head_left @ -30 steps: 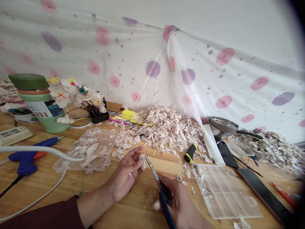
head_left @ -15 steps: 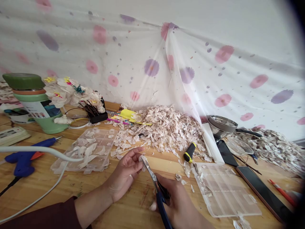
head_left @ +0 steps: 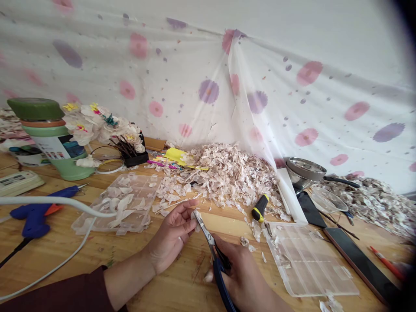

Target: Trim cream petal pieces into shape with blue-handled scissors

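Observation:
Between the thumb and fingers of my left hand (head_left: pixel 173 234) is a small pale petal-like piece (head_left: pixel 196 225), partly hidden by the fingers. My right hand (head_left: pixel 240 273) grips dark-blue-handled scissors (head_left: pixel 208 236), whose blades point up and left and meet the piece at my left fingertips. Behind both hands lies a large heap of pale dry flakes (head_left: pixel 230 173). A clear compartment tray (head_left: pixel 146 195) with larger pale pieces lies to the left of my left hand.
On the left are a blue glue gun (head_left: pixel 35 216), a white cable (head_left: pixel 65 200), a green container (head_left: pixel 69 160) and pale flowers (head_left: pixel 97 125). Rightward are a yellow-black tool (head_left: pixel 259 208), a clear lid (head_left: pixel 315 264), a phone (head_left: pixel 357 260), metal bowls (head_left: pixel 305 169) and another flake heap (head_left: pixel 383 203).
The whole view has shifted slightly, so things sit a little further right. My hands, the scissors and the small piece keep nearly the same arrangement.

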